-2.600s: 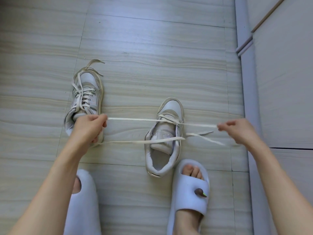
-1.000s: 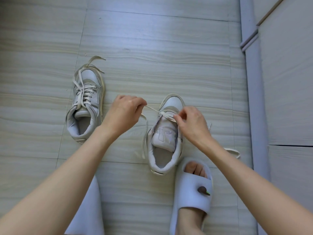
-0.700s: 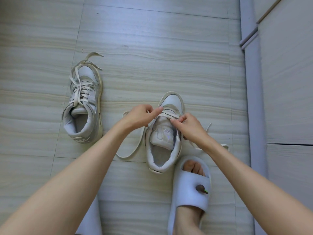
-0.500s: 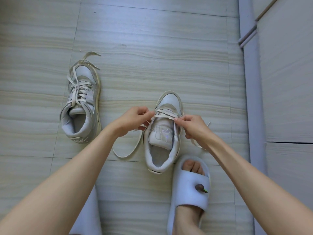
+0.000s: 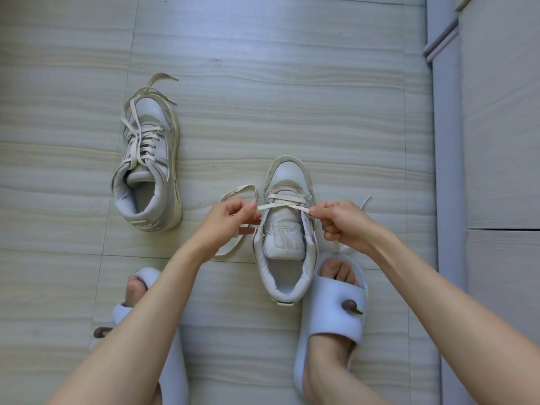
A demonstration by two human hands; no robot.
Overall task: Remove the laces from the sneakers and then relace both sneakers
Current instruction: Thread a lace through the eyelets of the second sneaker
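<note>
Lace ends vanish inside both pinching hands.

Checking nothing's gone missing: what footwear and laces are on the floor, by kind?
Sneakers: 2, one laced, one partly laced
Laces: 2, one per sneaker, the other pinched by both hands
Slippers: 2, on the feet
Total: 6

The worn grey-white leather sneaker on the left carries raised lettering across its heel, seemingly "MAKE". The other grey-white sneaker's padded tongue bears an embroidered script mark, unreadable.
</note>
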